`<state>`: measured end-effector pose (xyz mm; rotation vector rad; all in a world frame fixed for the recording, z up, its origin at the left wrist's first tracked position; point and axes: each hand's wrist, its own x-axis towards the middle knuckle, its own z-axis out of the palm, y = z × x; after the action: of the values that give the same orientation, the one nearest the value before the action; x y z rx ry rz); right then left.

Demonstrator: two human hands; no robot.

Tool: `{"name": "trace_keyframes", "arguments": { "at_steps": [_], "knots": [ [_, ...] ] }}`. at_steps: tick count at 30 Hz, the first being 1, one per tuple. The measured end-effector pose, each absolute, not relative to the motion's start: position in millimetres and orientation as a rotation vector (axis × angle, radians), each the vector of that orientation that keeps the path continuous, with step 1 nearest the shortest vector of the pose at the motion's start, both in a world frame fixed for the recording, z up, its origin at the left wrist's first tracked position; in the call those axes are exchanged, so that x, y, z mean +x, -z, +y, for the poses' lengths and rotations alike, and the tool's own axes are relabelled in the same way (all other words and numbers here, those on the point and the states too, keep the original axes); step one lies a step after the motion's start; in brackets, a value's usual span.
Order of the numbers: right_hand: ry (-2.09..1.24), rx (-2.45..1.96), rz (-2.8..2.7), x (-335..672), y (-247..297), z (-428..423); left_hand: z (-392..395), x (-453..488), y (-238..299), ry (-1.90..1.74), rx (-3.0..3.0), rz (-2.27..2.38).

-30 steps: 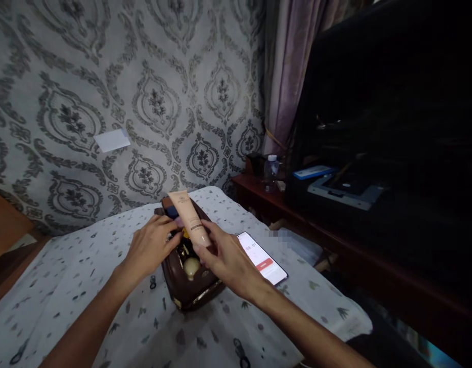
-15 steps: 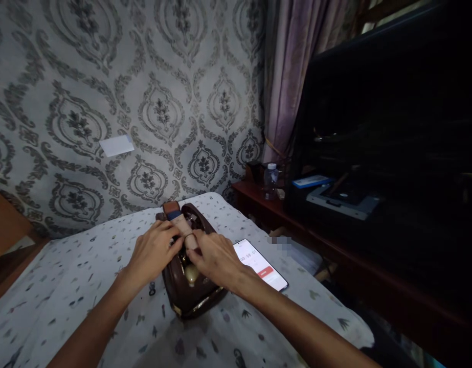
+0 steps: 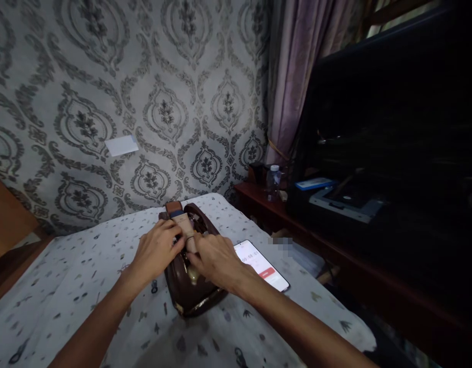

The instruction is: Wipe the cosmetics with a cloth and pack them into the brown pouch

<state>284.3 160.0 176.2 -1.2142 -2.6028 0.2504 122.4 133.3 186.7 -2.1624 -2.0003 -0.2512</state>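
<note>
A brown zip pouch lies open on the patterned tablecloth. A peach cosmetic tube lies lengthwise in its mouth, with a round pale item below it. My left hand grips the pouch's left rim, fingers curled. My right hand presses on the tube and the pouch's right rim, fingers bent over them.
A phone with a lit timer screen lies right of the pouch. Beyond the table's right edge stands a dark wooden shelf with a small bottle and a large black screen. The wallpapered wall is behind.
My right hand held the tube upright above the pouch a second ago; it has since laid the tube down into the pouch, and both hands have closed in on the opening.
</note>
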Motion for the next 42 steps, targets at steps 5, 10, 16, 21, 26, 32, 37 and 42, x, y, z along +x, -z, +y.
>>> {"name": "trace_keyframes", "arguments": {
  "at_steps": [5,10,16,21,26,32,37,42],
  "knots": [
    [-0.253,-1.202,-2.587,284.5,-174.3,160.7,133.3,121.9,-186.0,0.265,-2.167,-1.991],
    [-0.255,-1.208,-2.551,285.1,-172.1,160.3,133.9,120.2,-184.4,0.304,-2.180,-1.974],
    [-0.304,-1.235,-2.556,285.5,-170.3,161.6,135.3,117.4,-181.7,0.312,-2.183,-1.958],
    [-0.323,-1.211,-2.563,286.0,-171.2,162.7,134.6,117.4,-181.9,0.328,-2.188,-1.943],
    [-0.333,-1.239,-2.559,286.6,-174.2,161.1,133.8,118.2,-182.7,0.351,-2.188,-1.943],
    [-0.336,-1.221,-2.574,287.6,-175.6,161.4,134.8,117.6,-182.3,0.336,-2.187,-1.945],
    [-0.251,-1.226,-2.605,283.5,-177.5,162.6,136.0,118.2,-183.2,0.289,-2.186,-1.941],
    [-0.198,-1.217,-2.628,279.8,-178.9,163.0,135.7,120.2,-186.2,0.230,-2.197,-1.948]
  ]
}}
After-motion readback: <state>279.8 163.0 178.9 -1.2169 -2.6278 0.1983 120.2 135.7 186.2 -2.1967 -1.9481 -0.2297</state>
